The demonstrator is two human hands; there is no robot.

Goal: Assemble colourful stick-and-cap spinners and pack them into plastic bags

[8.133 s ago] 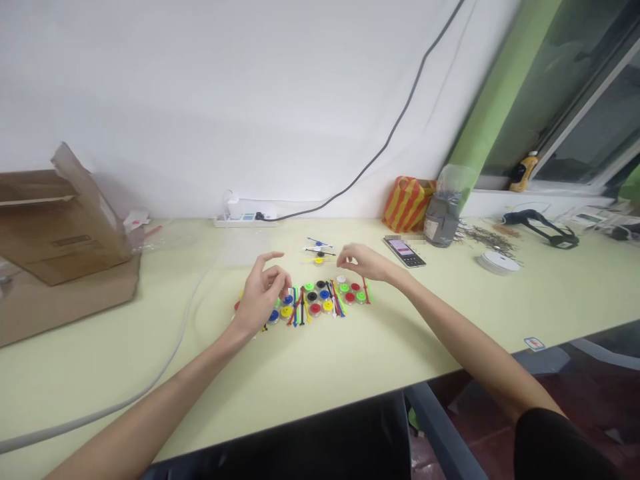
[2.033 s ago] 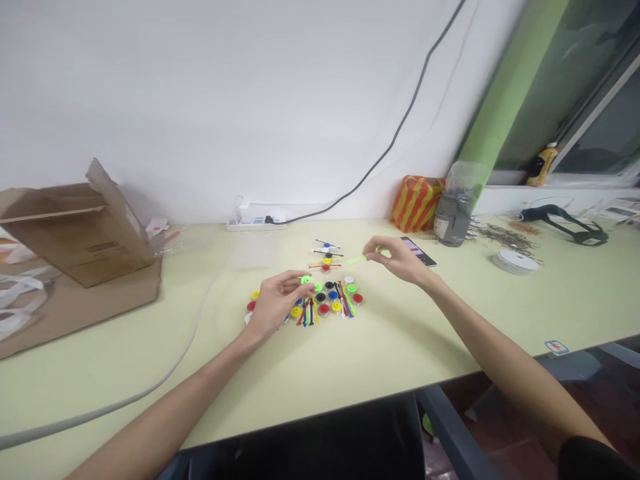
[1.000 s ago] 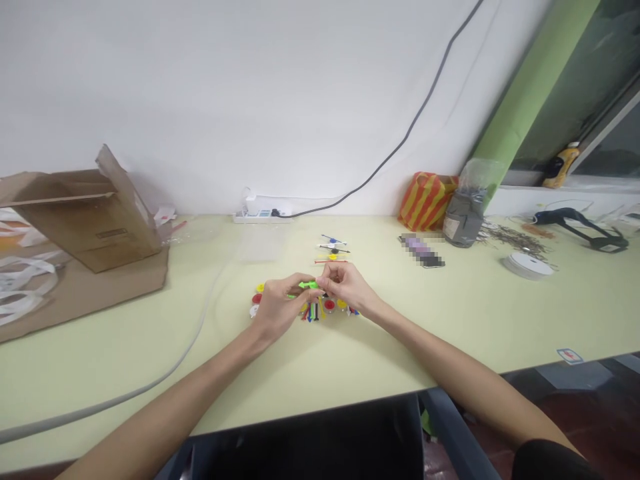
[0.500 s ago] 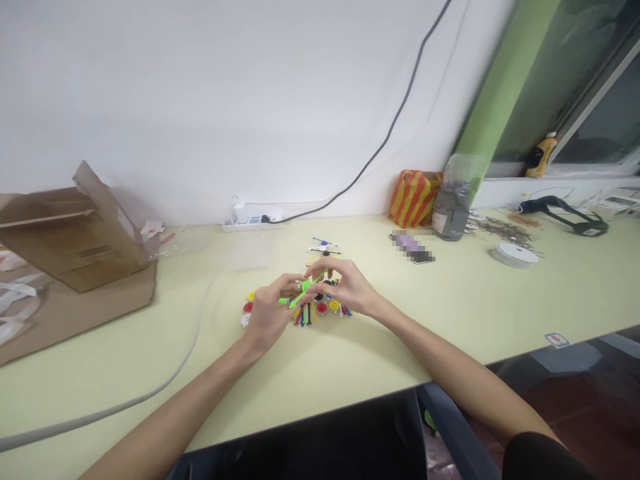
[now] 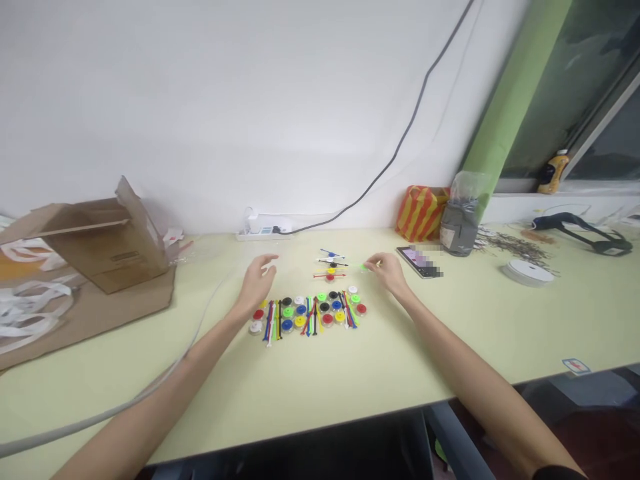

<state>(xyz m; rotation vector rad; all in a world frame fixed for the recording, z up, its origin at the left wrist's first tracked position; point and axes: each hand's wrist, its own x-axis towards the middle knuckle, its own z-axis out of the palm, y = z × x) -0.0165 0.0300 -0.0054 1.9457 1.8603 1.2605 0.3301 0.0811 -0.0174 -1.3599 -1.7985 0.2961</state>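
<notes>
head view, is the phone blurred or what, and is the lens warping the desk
In the head view, the right end of the phone is pixelated; the wide lens seems to bow the near edge of the desk; soft light leaves only a faint shadow under the right hand.

Glossy plastic discs (image 5: pixel 301 309); matt, rough cardboard box (image 5: pixel 111 250); smooth, matt tabletop (image 5: pixel 320 380).

One head-worn camera looks from just behind the near edge of the pale yellow table (image 5: pixel 430 353), facing forward and down across its full depth toward the white wall (image 5: pixel 200 113), with the window (image 5: pixel 605 127) off to the right, wide rather than close.
</notes>
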